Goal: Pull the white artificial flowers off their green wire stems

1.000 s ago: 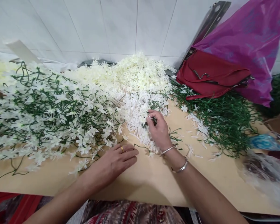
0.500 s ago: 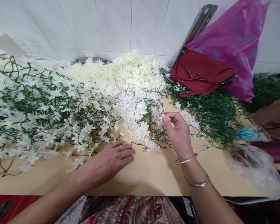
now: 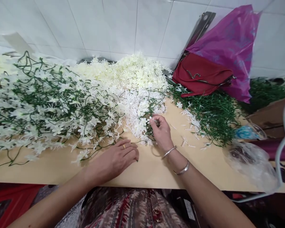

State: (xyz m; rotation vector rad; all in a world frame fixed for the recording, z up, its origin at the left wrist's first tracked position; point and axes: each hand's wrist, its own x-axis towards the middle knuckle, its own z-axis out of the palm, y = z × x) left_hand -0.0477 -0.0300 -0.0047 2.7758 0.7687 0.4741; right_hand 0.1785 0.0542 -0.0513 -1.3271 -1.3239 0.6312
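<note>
My right hand (image 3: 160,129) is closed in a pinch on a small white artificial flower (image 3: 151,119), just over the front of a heap of white stamen pieces (image 3: 133,110). Green stems lie around those fingers. Low over the table, my left hand (image 3: 121,160) is curled with its palm down. The dark tip of a green stem (image 3: 137,161) pokes out from under its fingers, and most of that stem is hidden. Beside this hand spreads a big pile of white flowers on green stems (image 3: 61,104).
Cream petals (image 3: 135,69) are heaped against the tiled wall (image 3: 118,25). At right lie bare green stems (image 3: 211,117), a red bag (image 3: 201,74) and a purple plastic bag (image 3: 235,47). A clear plastic bag (image 3: 254,164) sits near the table's (image 3: 204,171) front edge.
My right hand has moved left with the pinched flower, toward the stamen heap. My left hand stays nearly in place, its fingers more curled. The view has shifted slightly.
</note>
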